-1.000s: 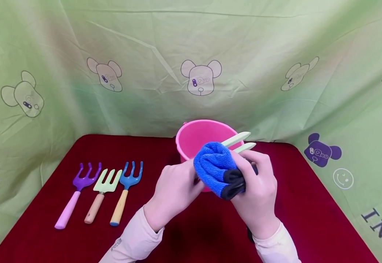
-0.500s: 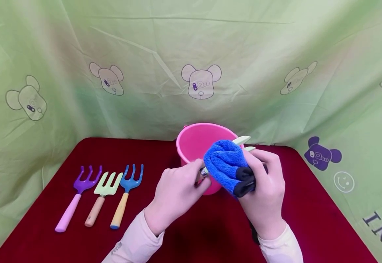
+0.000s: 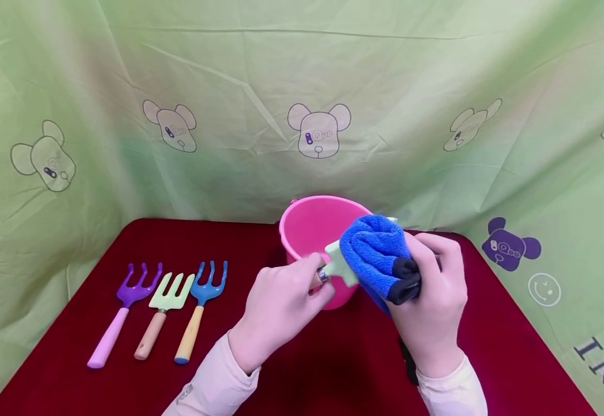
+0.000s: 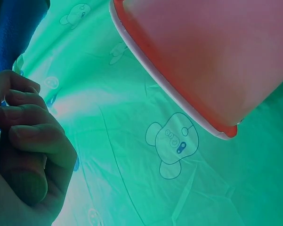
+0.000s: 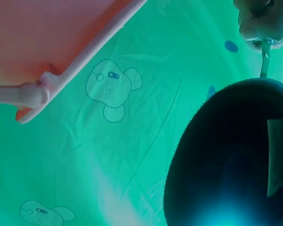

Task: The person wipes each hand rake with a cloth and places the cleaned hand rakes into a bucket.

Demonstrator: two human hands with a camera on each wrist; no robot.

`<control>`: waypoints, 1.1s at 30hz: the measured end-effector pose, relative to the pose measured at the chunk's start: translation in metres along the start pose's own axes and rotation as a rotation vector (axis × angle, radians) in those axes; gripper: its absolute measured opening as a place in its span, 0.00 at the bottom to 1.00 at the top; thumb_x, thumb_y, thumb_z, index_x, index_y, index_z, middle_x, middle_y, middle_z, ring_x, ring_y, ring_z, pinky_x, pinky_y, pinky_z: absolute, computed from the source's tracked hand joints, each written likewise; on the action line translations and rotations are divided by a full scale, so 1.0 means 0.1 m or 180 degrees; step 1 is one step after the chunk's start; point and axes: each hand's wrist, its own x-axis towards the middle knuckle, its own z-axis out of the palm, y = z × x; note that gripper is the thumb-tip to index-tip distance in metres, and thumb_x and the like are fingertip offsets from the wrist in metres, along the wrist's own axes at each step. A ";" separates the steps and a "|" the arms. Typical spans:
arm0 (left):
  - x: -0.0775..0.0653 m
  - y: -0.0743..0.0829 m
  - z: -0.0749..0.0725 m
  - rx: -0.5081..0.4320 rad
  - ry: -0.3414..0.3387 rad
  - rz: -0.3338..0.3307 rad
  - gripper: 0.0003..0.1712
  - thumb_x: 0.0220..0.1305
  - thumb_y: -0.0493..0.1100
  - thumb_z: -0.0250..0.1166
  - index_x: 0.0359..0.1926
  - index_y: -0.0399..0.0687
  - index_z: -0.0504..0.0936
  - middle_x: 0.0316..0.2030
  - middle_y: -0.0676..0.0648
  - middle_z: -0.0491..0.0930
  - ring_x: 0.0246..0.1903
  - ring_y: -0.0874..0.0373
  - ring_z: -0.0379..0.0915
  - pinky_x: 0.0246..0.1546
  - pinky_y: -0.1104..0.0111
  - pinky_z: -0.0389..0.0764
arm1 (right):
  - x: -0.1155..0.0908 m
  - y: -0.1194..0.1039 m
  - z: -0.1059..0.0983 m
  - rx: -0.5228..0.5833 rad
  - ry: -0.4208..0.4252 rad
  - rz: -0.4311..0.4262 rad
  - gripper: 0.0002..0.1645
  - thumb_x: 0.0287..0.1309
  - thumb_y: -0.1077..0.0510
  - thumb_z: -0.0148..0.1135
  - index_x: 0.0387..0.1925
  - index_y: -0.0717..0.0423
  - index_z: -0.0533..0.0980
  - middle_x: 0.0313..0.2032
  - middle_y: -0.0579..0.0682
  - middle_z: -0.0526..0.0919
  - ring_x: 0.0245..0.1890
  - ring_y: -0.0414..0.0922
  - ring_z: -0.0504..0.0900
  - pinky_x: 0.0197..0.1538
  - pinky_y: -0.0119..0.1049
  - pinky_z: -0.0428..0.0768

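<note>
Here, fluffy cloth (image 3: 376,249) over flat-bladed fork (image 3: 340,268), round-rimmed bucket (image 3: 309,225)

Fuzzy blue cloth (image 3: 375,251) in the right grip (image 3: 432,300); smooth pale-green fork head (image 3: 339,268) and shiny metal ferrule (image 3: 323,274) by the left grip (image 3: 281,309); smooth pink plastic bucket (image 3: 317,222) beyond both; velvety red tabletop (image 3: 302,364) beneath.

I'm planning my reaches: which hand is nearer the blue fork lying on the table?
Left. The left hand, holding the pale green tool, is to the right of the blue fork; the right hand, gripping the blue cloth, is farther right, beyond the left hand.
</note>
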 end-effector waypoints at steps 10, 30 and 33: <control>0.00 0.00 0.00 -0.0006 0.0030 0.0005 0.05 0.46 0.39 0.64 0.28 0.49 0.77 0.07 0.58 0.64 0.08 0.67 0.47 0.09 0.79 0.46 | 0.02 0.04 -0.03 -0.0063 0.0149 0.0180 0.23 0.31 0.65 0.75 0.37 0.68 0.82 0.33 0.73 0.78 0.36 0.60 0.79 0.49 0.30 0.75; 0.00 0.01 0.00 0.0037 -0.0053 -0.0072 0.06 0.48 0.41 0.65 0.31 0.49 0.80 0.07 0.59 0.66 0.09 0.68 0.47 0.10 0.79 0.47 | 0.08 0.03 -0.09 -0.0362 0.0322 0.0356 0.25 0.29 0.63 0.78 0.37 0.65 0.83 0.32 0.72 0.77 0.36 0.60 0.78 0.47 0.28 0.76; 0.00 0.01 0.00 0.0032 -0.0127 -0.0150 0.06 0.49 0.41 0.65 0.32 0.50 0.80 0.07 0.60 0.65 0.09 0.69 0.47 0.11 0.79 0.46 | 0.09 -0.01 -0.10 -0.0380 0.0393 0.0333 0.26 0.27 0.62 0.79 0.36 0.65 0.83 0.32 0.71 0.77 0.35 0.60 0.79 0.48 0.29 0.77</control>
